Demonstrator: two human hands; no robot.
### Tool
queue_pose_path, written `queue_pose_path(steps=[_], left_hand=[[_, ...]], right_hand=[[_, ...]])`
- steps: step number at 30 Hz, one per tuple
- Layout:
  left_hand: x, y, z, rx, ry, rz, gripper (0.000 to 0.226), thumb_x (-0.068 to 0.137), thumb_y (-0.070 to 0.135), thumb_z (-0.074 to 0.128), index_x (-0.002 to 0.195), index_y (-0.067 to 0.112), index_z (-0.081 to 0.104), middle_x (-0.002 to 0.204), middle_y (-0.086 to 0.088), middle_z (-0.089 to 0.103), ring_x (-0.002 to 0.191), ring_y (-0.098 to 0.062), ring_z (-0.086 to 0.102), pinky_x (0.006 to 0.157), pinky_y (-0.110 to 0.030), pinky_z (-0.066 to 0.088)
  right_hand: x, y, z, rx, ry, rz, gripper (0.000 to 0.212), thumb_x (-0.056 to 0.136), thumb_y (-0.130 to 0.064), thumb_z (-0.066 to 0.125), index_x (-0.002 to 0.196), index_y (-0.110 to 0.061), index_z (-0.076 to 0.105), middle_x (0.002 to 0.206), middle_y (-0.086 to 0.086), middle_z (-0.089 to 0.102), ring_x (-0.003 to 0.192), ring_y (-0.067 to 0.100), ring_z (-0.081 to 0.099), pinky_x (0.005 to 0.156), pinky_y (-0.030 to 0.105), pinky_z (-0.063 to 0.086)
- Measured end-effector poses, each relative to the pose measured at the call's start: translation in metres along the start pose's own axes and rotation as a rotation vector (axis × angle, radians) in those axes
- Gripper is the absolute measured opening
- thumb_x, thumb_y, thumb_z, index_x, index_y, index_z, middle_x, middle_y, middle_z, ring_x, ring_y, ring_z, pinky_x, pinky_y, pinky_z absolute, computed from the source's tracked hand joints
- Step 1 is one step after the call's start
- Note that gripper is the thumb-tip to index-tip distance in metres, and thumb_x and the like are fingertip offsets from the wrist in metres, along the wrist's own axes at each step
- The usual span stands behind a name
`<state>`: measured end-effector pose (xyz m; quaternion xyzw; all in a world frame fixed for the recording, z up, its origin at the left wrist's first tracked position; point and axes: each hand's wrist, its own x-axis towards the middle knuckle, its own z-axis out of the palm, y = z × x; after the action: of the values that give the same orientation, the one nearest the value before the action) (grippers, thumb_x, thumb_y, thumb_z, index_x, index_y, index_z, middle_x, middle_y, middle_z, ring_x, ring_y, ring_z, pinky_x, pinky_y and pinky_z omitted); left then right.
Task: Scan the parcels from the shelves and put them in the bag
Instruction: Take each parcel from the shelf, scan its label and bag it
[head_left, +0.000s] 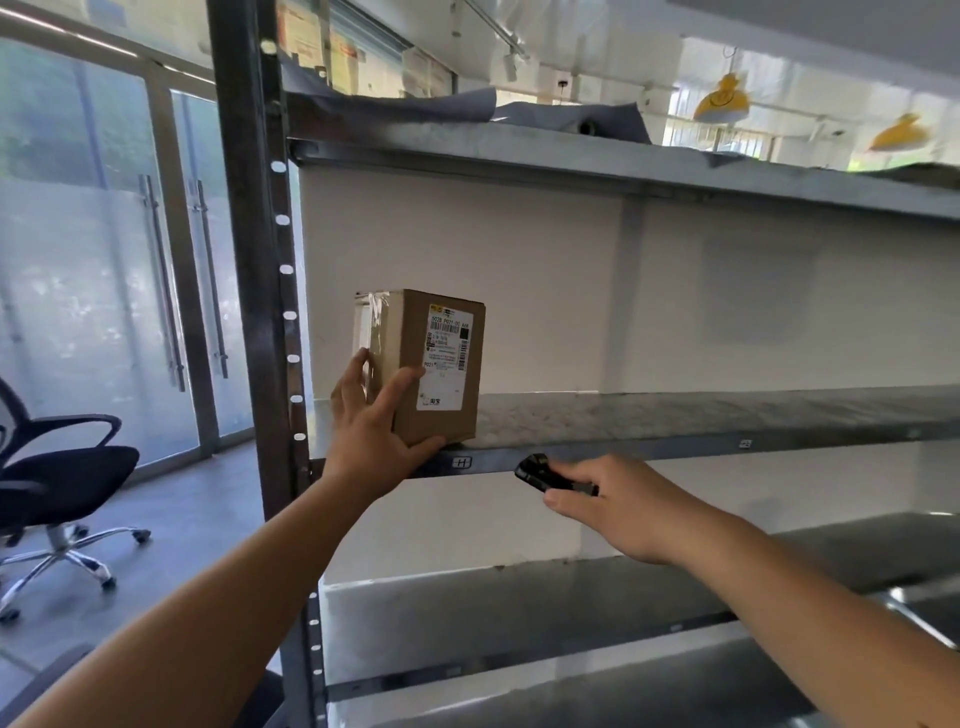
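Left hand (371, 431) grips parcel (434, 364) — right hand (618, 506) clasps scanner (545, 474).

This looks like a parcel pick-up depot or small storeroom. Bare metal shelving (675, 415) with a punched steel upright (260, 291) fills the view around both hands, and a labelled cardboard parcel (431, 364) stands on the shelf. Left of the hands are frosted glass doors (156, 291) and a black office chair (57, 483). Above, notices (332, 47) hang on the glass and yellow signs (722, 101) hang from the ceiling.
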<state>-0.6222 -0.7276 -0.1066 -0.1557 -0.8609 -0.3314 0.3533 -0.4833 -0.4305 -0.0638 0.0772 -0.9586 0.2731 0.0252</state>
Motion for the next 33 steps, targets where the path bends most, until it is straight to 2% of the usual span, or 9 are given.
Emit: queue_pose_path(steps=[5,8,10,12,14,18,23,30,33], left_hand=[[-0.004,0.009,-0.001,-0.164,0.032,-0.061,0.097,0.069,0.05,0.094,0.136,0.073,0.027,0.166,0.016,-0.001,0.152,-0.038,0.019,0.113,-0.058,0.04],[-0.006,0.016,-0.004,-0.282,0.012,-0.091,0.096,0.068,0.048,0.095,0.134,0.073,0.029,0.163,0.017,0.007,0.147,-0.032,0.028,0.112,-0.046,0.041],[-0.01,0.023,-0.008,-0.381,-0.025,-0.111,0.094,0.069,0.043,0.096,0.129,0.075,0.03,0.158,0.014,0.016,0.136,-0.019,0.037,0.103,-0.024,0.046],[-0.016,0.031,-0.013,-0.519,-0.088,-0.13,0.088,0.069,0.042,0.096,0.124,0.075,0.035,0.149,0.015,0.026,0.121,-0.004,0.044,0.079,-0.003,0.049],[-0.025,0.039,-0.015,-0.647,-0.19,-0.158,0.082,0.067,0.046,0.094,0.126,0.07,0.043,0.145,0.012,0.034,0.118,-0.007,0.051,0.07,-0.008,0.055],[-0.046,0.057,-0.009,-0.83,-0.38,-0.304,0.066,0.078,0.044,0.088,0.128,0.064,0.049,0.142,0.004,0.049,0.116,-0.025,0.062,0.08,-0.033,0.063],[-0.058,0.076,0.006,-0.966,-0.436,-0.343,0.071,0.067,0.048,0.086,0.127,0.062,0.052,0.138,0.007,0.052,0.116,-0.024,0.064,0.074,-0.027,0.062],[-0.076,0.122,0.053,-1.016,-0.54,-0.256,0.074,0.074,0.045,0.093,0.131,0.064,0.05,0.126,0.024,0.057,0.106,-0.006,0.067,0.075,-0.021,0.06],[-0.08,0.154,0.085,-1.004,-0.612,-0.169,0.076,0.068,0.05,0.09,0.132,0.063,0.049,0.124,0.028,0.059,0.106,0.006,0.064,0.079,-0.019,0.059]], right_hand=[[0.005,0.006,0.012,0.044,0.047,0.033,0.05,0.096,-0.064,0.057,0.143,-0.047,0.056,0.097,-0.015,0.072,0.082,0.011,0.069,0.069,0.029,0.051],[0.011,0.007,0.017,0.075,0.087,0.036,0.05,0.098,-0.062,0.057,0.145,-0.044,0.055,0.107,-0.019,0.069,0.087,0.005,0.066,0.072,0.025,0.049],[0.013,0.009,0.017,0.108,0.112,0.043,0.051,0.099,-0.061,0.056,0.146,-0.044,0.054,0.122,-0.014,0.068,0.094,0.001,0.063,0.078,0.022,0.05],[0.014,0.014,0.016,0.143,0.132,0.05,0.049,0.099,-0.06,0.056,0.145,-0.043,0.057,0.124,-0.012,0.068,0.097,0.001,0.063,0.082,0.021,0.051],[0.013,0.019,0.015,0.156,0.15,0.054,0.046,0.1,-0.059,0.056,0.143,-0.043,0.057,0.125,-0.012,0.068,0.097,-0.001,0.061,0.078,0.018,0.048],[0.002,0.031,0.021,0.125,0.192,0.092,0.05,0.101,-0.056,0.054,0.15,-0.048,0.046,0.134,-0.007,0.065,0.09,-0.004,0.059,0.066,0.011,0.04],[-0.024,0.05,0.025,0.089,0.259,0.167,0.053,0.102,-0.055,0.054,0.153,-0.048,0.041,0.105,-0.019,0.064,0.082,-0.004,0.059,0.062,0.013,0.04],[-0.08,0.093,0.008,0.093,0.322,0.279,0.057,0.099,-0.05,0.062,0.153,-0.045,0.043,0.101,-0.013,0.07,0.085,0.003,0.065,0.069,0.023,0.051],[-0.111,0.125,0.001,0.112,0.401,0.354,0.055,0.096,-0.047,0.067,0.148,-0.044,0.051,0.097,-0.017,0.069,0.082,-0.006,0.063,0.064,0.012,0.047]])
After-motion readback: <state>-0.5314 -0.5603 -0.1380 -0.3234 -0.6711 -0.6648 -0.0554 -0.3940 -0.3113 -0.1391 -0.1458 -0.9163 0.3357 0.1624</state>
